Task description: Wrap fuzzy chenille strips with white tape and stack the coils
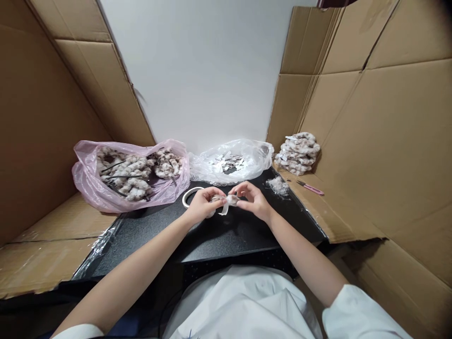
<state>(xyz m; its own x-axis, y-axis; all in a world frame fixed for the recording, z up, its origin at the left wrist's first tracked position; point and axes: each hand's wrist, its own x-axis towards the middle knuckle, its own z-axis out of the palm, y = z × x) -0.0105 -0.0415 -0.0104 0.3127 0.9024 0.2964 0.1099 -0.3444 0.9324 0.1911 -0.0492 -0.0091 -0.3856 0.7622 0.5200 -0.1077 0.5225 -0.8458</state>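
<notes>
Above grainy black tabletop (151, 242): left hand (204, 203), right hand (257, 203) pinching mottled fluffy piece (232, 200); white strip (225, 209) hanging.

Creased cardboard panels (381, 117) flanking black tabletop (240, 242); pale wall (205, 70) behind.

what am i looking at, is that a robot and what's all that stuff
No robot: a person works bare-handed, filmed by a camera on their head, looking forward and down. The left hand pinches a furry piece with a white strip; the right hand is at its other end. On or by the black table lie a white ring, a pink bag of furry pieces, a clear bag of flat bits and, at right, fluff, a furry stack and a pink tool.
</notes>
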